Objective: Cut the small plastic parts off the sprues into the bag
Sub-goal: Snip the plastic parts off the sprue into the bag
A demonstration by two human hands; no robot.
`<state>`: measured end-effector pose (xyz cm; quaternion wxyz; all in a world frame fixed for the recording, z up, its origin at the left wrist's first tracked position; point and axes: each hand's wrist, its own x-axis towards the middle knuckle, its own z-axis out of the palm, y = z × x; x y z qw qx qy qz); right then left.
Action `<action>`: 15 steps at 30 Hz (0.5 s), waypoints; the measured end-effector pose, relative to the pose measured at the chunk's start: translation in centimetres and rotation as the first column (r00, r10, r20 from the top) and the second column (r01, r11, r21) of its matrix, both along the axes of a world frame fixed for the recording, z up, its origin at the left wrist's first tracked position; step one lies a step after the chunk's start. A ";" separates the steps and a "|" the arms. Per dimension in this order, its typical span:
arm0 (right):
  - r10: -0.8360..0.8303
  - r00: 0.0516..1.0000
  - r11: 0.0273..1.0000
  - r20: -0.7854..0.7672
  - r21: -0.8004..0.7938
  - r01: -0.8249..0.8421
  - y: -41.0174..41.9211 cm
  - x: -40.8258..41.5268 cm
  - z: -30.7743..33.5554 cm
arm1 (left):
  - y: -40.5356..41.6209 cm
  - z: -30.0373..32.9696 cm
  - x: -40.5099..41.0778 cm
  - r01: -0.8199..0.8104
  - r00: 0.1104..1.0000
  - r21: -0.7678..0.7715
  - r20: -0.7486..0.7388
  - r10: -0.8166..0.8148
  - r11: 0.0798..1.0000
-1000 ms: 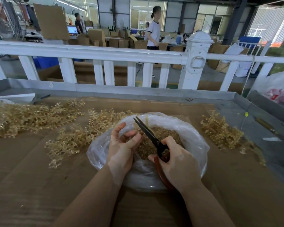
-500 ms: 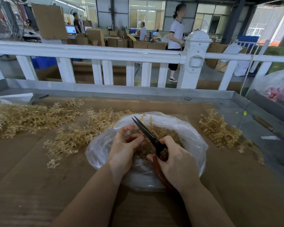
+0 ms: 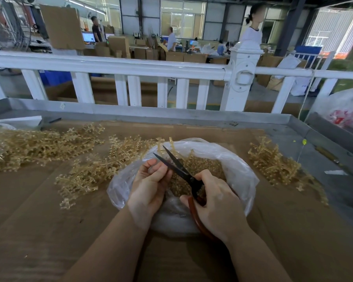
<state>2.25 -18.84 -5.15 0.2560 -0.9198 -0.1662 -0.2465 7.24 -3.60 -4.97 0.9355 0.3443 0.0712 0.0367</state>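
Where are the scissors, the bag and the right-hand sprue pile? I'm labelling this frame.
scissors (image 3: 176, 166): head view, on the dark blades.
bag (image 3: 240, 176): head view, on its right plastic wall.
right-hand sprue pile (image 3: 273, 163): head view, pile's middle.

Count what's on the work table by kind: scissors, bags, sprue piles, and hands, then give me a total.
Scissors: 1, gripped by the right hand
Bag: 1, clear, holding cut parts
Sprue piles: 3, far left, left of the bag, right of the bag
Hands: 2, counting the left hand
Total: 7
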 end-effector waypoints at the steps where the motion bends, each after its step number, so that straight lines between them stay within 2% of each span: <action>1: -0.006 1.000 1.000 0.002 -0.009 0.006 0.1 0.0 0.0 | 0.0 0.0 0.0 0.004 1.000 0.010 0.006 -0.004 1.000; 6: -0.015 1.000 1.000 0.005 -0.023 0.015 0.2 0.0 0.0 | -0.1 0.0 -0.2 0.022 0.999 0.081 0.028 -0.024 0.996; 15: 0.015 1.000 1.000 -0.024 0.001 -0.015 0.2 0.1 0.2 | -0.3 0.2 -0.7 0.047 0.993 0.120 0.101 -0.060 0.992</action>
